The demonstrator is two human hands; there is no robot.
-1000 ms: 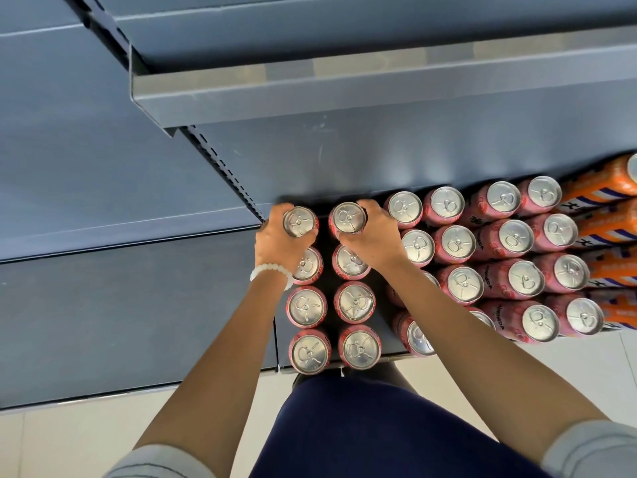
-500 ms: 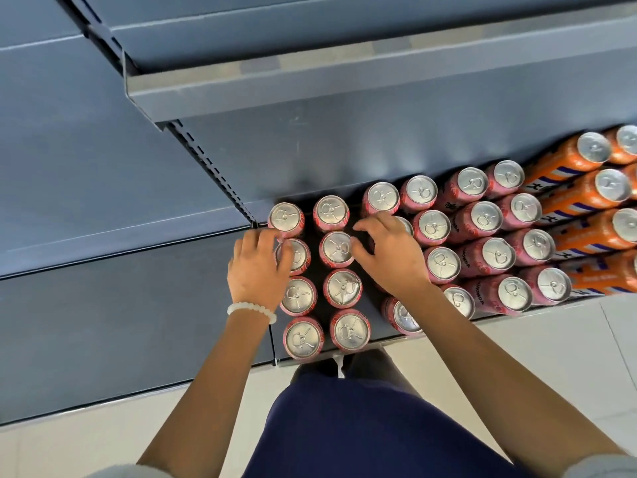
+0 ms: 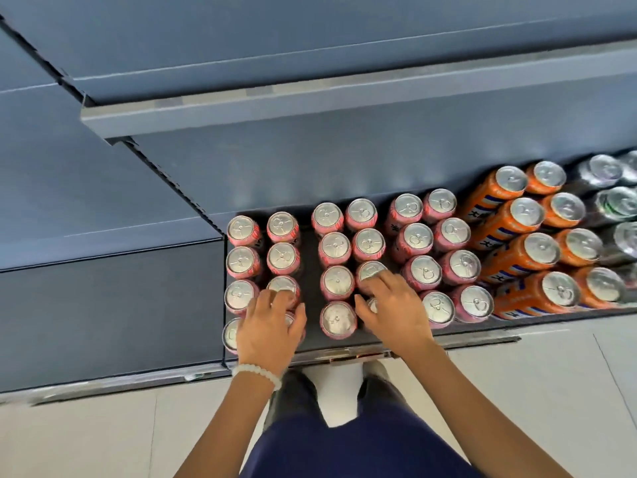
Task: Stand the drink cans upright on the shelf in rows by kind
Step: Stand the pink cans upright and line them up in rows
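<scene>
My left hand (image 3: 268,334) lies over the front of the 2 leftmost columns of pink cans (image 3: 417,239), fingers curled down around the top of the front can (image 3: 291,322) of the 2nd column, with the fingertips reaching the lid of the can behind it (image 3: 283,284). My right hand (image 3: 396,313) covers the front can (image 3: 372,305) of the 4th column, fingers bent over it and the thumb at its left side; the fingertips touch the lid of the next can back (image 3: 370,270). Whether either grasp is tight I cannot tell. All pink cans stand upright on the lowest shelf (image 3: 310,257) in 6 columns of 4, paired with dark gaps between pairs. To their right stand 2 columns of orange cans (image 3: 527,215), then silver-topped dark cans (image 3: 620,201), blurred at the picture's edge. A white bead bracelet (image 3: 256,370) circles my left wrist. An upper shelf edge (image 3: 310,105) overhangs the stock. Below, a white shoe (image 3: 339,391) rests on the pale tiled floor (image 3: 551,374).
</scene>
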